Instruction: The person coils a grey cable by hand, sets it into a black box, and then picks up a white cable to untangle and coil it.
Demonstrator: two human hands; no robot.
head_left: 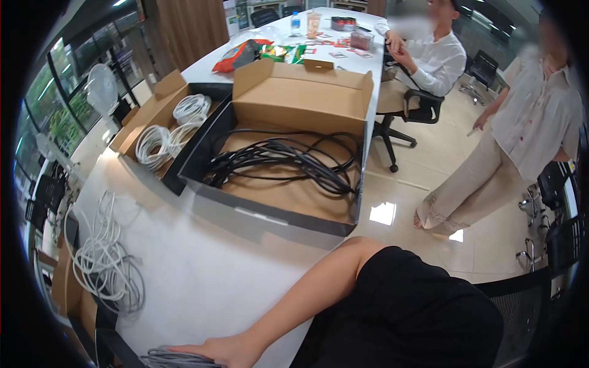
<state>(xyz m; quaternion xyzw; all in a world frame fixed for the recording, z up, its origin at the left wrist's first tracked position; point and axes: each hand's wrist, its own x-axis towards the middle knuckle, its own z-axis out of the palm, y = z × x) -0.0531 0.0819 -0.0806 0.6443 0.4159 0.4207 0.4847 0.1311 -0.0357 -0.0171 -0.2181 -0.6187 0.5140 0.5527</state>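
Observation:
My right hand (230, 351) is at the bottom edge, partly cut off by the frame. Its visible fingers close on a coiled grey cable (178, 357), beside a dark box edge. My left hand is out of view. On the white table (208, 264), a tangle of white and grey cables (101, 257) lies to the left. Black cables (288, 161) fill a large open cardboard box (300, 86) ahead. Behind it to the left, another open box (132, 126) holds coiled white cables (155, 144).
An open box (70, 285) stands at the lower left. Snack bags (242, 55), a bottle (296, 24) and a cup (313, 26) are at the table's far end. One person (429, 55) sits there; another (515, 122) stands at the right. A mesh chair (515, 300) is behind me.

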